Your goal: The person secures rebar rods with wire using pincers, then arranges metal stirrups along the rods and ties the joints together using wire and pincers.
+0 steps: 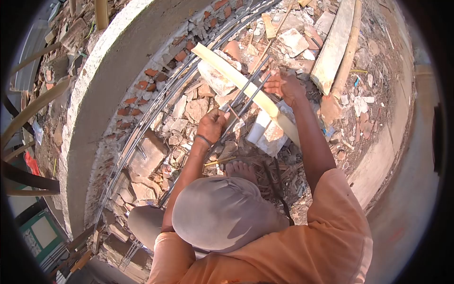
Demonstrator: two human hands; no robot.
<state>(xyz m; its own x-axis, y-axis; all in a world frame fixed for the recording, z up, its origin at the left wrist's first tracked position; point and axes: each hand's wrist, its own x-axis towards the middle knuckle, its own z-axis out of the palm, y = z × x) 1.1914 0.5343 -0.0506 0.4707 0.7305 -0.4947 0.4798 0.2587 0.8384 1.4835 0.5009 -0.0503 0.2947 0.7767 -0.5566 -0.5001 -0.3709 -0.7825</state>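
Two or so dark steel reinforcing bars (246, 105) run diagonally across a pale split-bamboo strip (236, 78). On their left side is my left hand (212, 125), its fingers curled and thumb pressed in beside the bars. A thin brownish strip or wire (235, 115) shows close to that thumb; whether the hand grips it is unclear. My right hand (283, 86) is by the upper ends of the bars, with its fingers stretched toward them and slightly apart. Nothing shows in its palm.
Broken brick and concrete rubble (196, 110) covers the ground. More long bars (142, 124) curve along a concrete wall (90, 102) on the left. A white block (273, 135) lies below the bamboo. Wooden planks (334, 47) lie at upper right. A bare foot (241, 170) stands among debris.
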